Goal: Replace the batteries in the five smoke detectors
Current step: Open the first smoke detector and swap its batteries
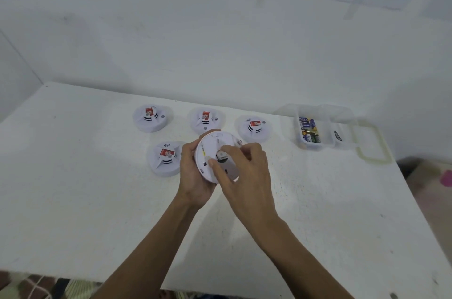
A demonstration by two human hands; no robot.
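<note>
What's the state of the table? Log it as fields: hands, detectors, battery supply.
held detector: raised above the table, back toward the camera
left hand: grips held detector by its rim
right hand: pinches battery at the detector's back
table detectors: four, red labels up
spare batteries: in clear container, far right

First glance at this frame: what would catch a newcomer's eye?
At table centre, the left hand grips an upturned smoke detector while the right hand pinches a dark part in its back. Four more detectors sit behind and beside it, and a clear box of batteries stands at right.
</note>
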